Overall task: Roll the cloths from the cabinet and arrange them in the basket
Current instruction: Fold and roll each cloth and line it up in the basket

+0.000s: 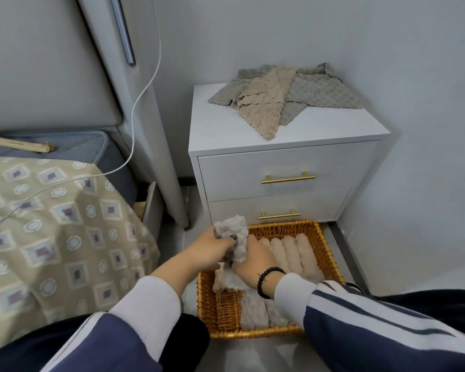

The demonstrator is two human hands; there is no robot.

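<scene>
White laminate covers the two-drawer bedside cabinet, the largest thing by the wall, with brass bar handles on both drawer fronts; beside it to the left stands the bed under a beige spread patterned with squares and circles, a thin white cable trailing down across it. On the cabinet's top surface lies a loose heap of flat grey and beige textured cloths, overlapping one another. On the floor just in front of the lower drawer sits the rectangular honey-coloured wicker basket, holding a row of beige rolled cloths along its far half and grey rolled cloths at the near edge. Above the basket's left side both hands meet on a crumpled pale grey cloth: the left hand has its grip curled round the cloth's upper part, and the right hand, a black bead bracelet on its wrist, has its fingers closed on the lower part. A loose end of this cloth hangs down into the basket below the hands.
</scene>
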